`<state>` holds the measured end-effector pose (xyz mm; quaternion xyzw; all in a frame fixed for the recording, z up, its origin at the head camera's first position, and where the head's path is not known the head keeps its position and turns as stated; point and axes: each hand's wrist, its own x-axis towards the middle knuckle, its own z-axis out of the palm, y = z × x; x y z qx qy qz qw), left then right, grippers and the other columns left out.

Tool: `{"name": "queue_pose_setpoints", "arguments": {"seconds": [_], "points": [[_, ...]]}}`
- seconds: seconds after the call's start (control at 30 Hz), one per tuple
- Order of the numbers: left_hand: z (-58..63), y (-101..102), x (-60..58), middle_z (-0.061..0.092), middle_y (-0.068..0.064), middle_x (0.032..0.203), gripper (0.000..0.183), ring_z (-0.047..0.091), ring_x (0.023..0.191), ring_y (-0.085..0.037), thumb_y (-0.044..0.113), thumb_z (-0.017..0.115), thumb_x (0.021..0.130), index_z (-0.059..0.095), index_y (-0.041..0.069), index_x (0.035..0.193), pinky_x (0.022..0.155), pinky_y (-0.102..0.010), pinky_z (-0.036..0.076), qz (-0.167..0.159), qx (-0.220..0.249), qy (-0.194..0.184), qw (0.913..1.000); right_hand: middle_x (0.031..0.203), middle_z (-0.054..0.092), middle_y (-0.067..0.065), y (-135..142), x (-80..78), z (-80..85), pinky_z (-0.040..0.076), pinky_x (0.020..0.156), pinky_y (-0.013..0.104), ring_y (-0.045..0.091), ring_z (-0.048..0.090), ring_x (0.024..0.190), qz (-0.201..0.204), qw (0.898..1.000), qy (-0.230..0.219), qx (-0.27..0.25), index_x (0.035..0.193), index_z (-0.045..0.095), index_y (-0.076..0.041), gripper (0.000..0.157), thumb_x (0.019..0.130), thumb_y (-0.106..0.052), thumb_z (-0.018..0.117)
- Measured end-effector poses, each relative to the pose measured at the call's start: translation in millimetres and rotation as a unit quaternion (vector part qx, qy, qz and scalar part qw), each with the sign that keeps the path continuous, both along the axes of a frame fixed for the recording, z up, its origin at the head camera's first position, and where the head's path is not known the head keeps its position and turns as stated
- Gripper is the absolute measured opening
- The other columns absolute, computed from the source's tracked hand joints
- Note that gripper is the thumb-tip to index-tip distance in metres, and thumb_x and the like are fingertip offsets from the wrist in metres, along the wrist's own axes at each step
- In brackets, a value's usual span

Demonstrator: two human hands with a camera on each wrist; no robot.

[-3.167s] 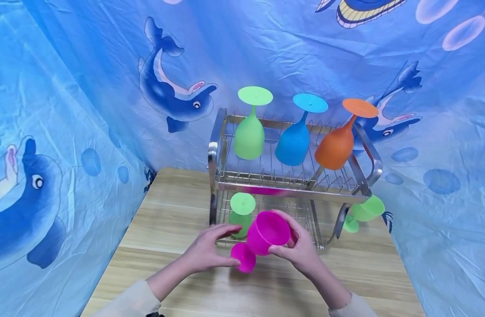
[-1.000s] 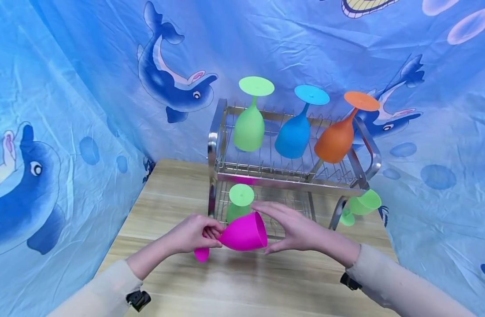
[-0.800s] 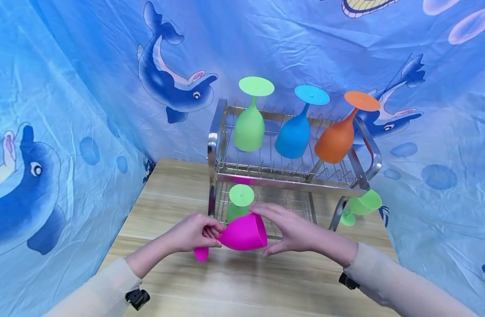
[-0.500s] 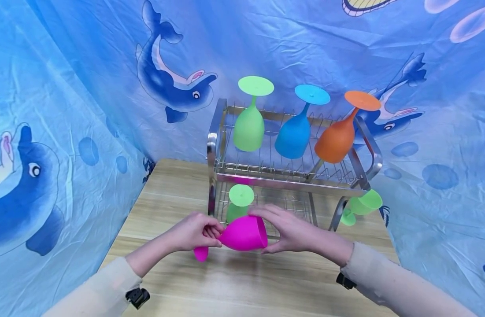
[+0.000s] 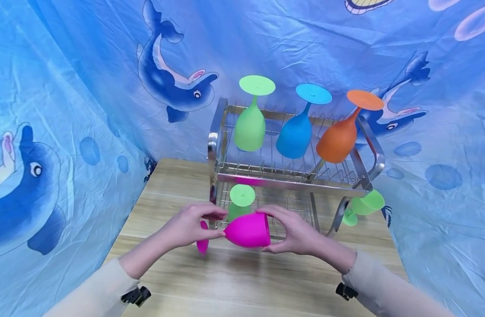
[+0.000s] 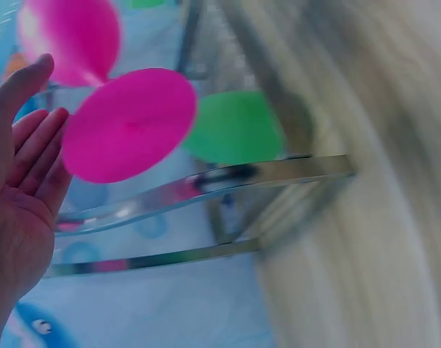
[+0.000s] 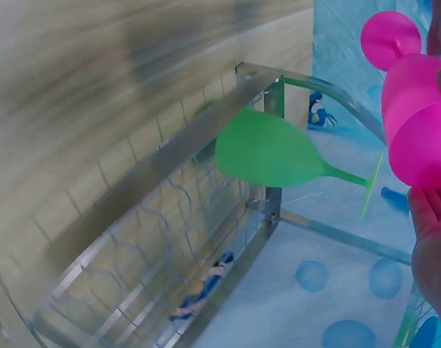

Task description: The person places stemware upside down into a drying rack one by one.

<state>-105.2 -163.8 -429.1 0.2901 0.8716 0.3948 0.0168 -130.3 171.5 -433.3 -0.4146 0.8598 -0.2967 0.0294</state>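
Note:
A magenta wine glass (image 5: 248, 231) lies on its side in the air before the rack, mouth to the right, foot to the left. My right hand (image 5: 299, 233) grips its bowl near the rim, thumb below and fingers above. Around the stem, my left hand (image 5: 186, 226) is spread, its thumb tip beside the base of the bowl. The left wrist view shows the left fingers (image 6: 39, 156) extended next to the round foot, not wrapped around it. Behind the magenta glass, an upside-down green wine glass (image 5: 242, 196) stands on the lower tier.
On the upper tier of the two-tier metal dish rack (image 5: 290, 182), a light green glass (image 5: 250, 130), a blue glass (image 5: 294, 138) and an orange glass (image 5: 337, 141) stand upside down. Another green glass (image 5: 368, 203) tilts at the rack's right side. Beneath is a wooden table (image 5: 242, 281).
The magenta glass has turned from mouth-up to sideways. My left hand took its stem, then loosened its fingers. My right hand let go of the bowl, then closed in on the rim again.

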Motion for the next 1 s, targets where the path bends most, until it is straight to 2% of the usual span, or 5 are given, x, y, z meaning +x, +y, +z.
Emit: {"name": "queue_pose_setpoints", "arguments": {"seconds": [0.2,0.37,0.63,0.83,1.0], "points": [[28.5,-13,11.7,0.079,0.003,0.120,0.050,0.076,0.110,-0.018,0.025,0.097,0.080,0.079,0.016,0.126,0.095,-0.043,0.065,0.044,0.016,0.092,0.9946,0.146,0.063,0.000,-3,6.9,-16.8,0.060,0.104,0.039,0.024,0.064,0.131,-0.032,0.994,-0.051,-0.087,0.151,0.057,-0.019,0.091,0.072,-0.030,0.102],[33.6,-37,19.4,0.080,0.001,0.117,0.051,0.077,0.105,-0.016,0.014,0.099,0.075,0.080,0.012,0.122,0.092,-0.027,0.064,0.090,0.057,0.126,0.9863,0.145,0.062,0.006,-10,13.9,-31.1,0.057,0.108,0.035,0.029,0.063,0.132,-0.057,0.973,-0.128,-0.182,0.151,0.056,-0.016,0.087,0.075,-0.019,0.100],[13.9,-73,32.6,0.079,-0.006,0.118,0.046,0.075,0.104,-0.003,-0.005,0.089,0.083,0.075,0.001,0.126,0.086,-0.020,0.063,0.176,0.188,0.027,0.9658,0.149,0.058,0.015,-24,28.2,-60.2,0.055,0.109,0.034,0.029,0.061,0.135,-0.095,0.931,-0.185,-0.300,0.153,0.053,-0.005,0.086,0.078,-0.006,0.096],[-10.9,-85,38.2,0.079,-0.001,0.116,0.044,0.076,0.107,-0.009,-0.013,0.080,0.087,0.067,-0.014,0.130,0.090,-0.025,0.063,0.210,0.277,-0.014,0.9377,0.150,0.058,0.014,-34,32.2,-70.5,0.054,0.111,0.035,0.023,0.060,0.135,-0.124,0.920,-0.177,-0.328,0.152,0.054,-0.010,0.087,0.077,-0.006,0.097],[-39.3,-78,53.8,0.078,0.000,0.120,0.046,0.074,0.107,-0.005,0.003,0.080,0.095,0.064,-0.009,0.136,0.092,-0.022,0.062,0.270,0.270,-0.096,0.9192,0.151,0.056,0.014,-41,34.4,-73.1,0.053,0.112,0.036,0.027,0.060,0.136,-0.133,0.918,-0.167,-0.334,0.153,0.052,-0.005,0.088,0.077,-0.006,0.097]]}}
